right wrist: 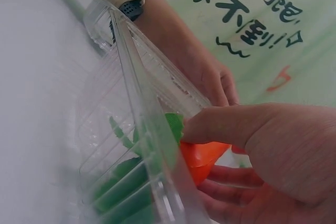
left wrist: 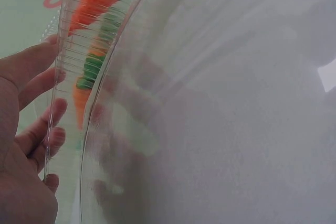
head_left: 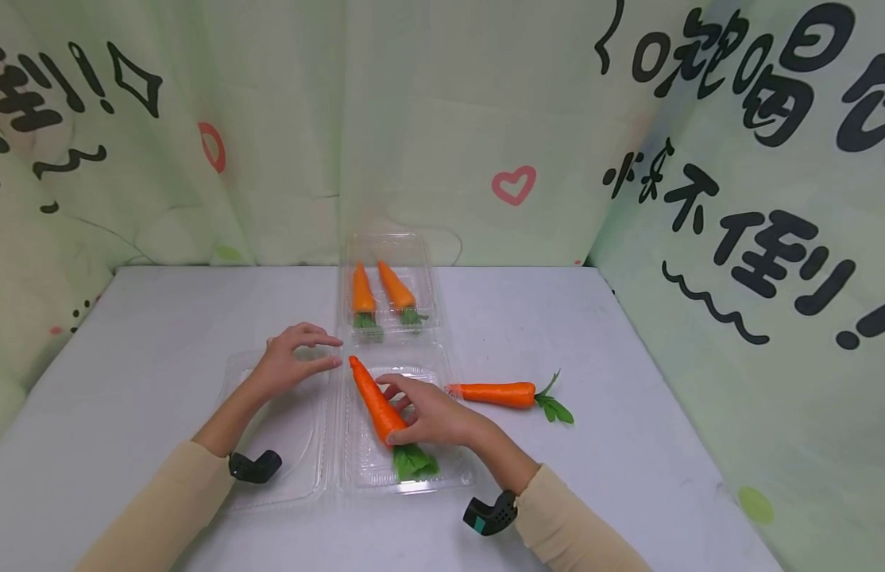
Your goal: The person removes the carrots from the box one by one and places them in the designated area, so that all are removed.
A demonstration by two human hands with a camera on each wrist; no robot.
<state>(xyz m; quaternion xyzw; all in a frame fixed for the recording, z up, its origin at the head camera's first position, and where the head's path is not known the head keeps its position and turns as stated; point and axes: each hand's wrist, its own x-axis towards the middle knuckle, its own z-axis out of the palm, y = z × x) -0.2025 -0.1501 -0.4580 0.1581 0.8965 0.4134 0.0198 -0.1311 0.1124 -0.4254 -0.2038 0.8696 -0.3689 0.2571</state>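
Note:
Over the near clear plastic box (head_left: 453, 477), my right hand (head_left: 431, 411) holds an orange carrot (head_left: 374, 403) between thumb and fingers. The carrot lies slantwise, pointed end away from me, its green leaves (head_left: 414, 462) toward the front of the box. In the right wrist view the thumb presses the carrot (right wrist: 202, 158) near its leaves, with fingers below. My left hand (head_left: 292, 361) is at the box's left side, fingers loosely extended and holding nothing. In the left wrist view its fingertips are close to the ribbed clear wall (left wrist: 60, 103); contact is hard to tell.
The open clear lid (head_left: 288, 469) lies flat to the left of the box. Behind stands another clear box (head_left: 430, 270) with two carrots (head_left: 364, 294) inside. One more carrot (head_left: 503, 394) lies at the right on the white table (head_left: 593, 477). Printed curtains enclose the back and sides.

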